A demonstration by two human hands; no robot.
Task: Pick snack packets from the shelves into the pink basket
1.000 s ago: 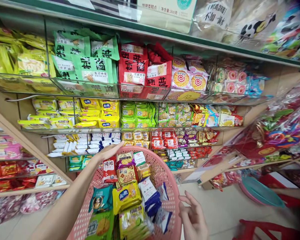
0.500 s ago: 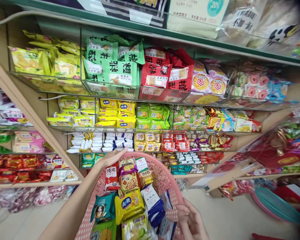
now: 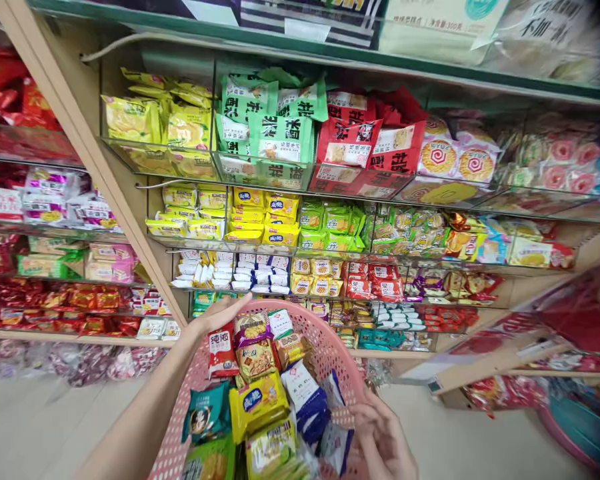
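A pink perforated plastic basket [image 3: 336,357] is held between my two hands, tilted toward me. My left hand [image 3: 219,315] grips its far left rim, with the thumb laid along the edge. At the right side, my right hand [image 3: 384,437] has its fingers closed on the rim. Small wrapped snacks lie inside: a red packet [image 3: 223,352], a brown-and-gold packet [image 3: 257,361], a yellow packet [image 3: 259,404], a teal packet [image 3: 207,413], a green packet [image 3: 209,460] and a blue-and-white packet [image 3: 304,400], among several others.
Ahead are glass-fronted shelves of wrapped snacks: yellow bags [image 3: 135,120], green bags [image 3: 283,140] and red bags [image 3: 347,143] on an upper row, smaller packets below. A slanted wooden post [image 3: 87,153] divides the shelving at left. A teal tub [image 3: 587,427] stands on the floor at right.
My view has turned left, so the shelves sit further right and more of the left-hand shelving shows. Both hands keep their hold on the basket, which stays nearly in place in view.
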